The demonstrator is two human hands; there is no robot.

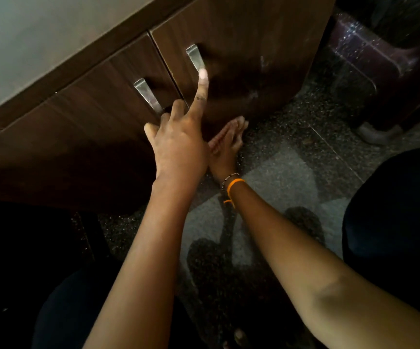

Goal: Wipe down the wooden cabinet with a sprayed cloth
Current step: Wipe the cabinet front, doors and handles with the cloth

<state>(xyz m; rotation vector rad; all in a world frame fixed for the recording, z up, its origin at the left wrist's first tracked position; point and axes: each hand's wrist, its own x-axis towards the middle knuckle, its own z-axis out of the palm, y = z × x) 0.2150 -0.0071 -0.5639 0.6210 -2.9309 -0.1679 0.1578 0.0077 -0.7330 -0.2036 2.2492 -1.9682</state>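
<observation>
The cabinet (241, 46) stands rigid and heavy ahead; my left hand (178, 144) spreads toward its right handle (196, 57), my right hand (225, 144) lies open below it; no cloth shows; I'd grip that handle.

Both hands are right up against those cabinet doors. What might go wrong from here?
1. The left hand lies across the gap between the two doors, one finger stretched to the right handle. If a door swings, fingers may get pinched.
2. The right hand reaches low where the door meets the floor, and could be scraped there.
3. No cloth shows in either hand, so the pale smudges may stay.
</observation>
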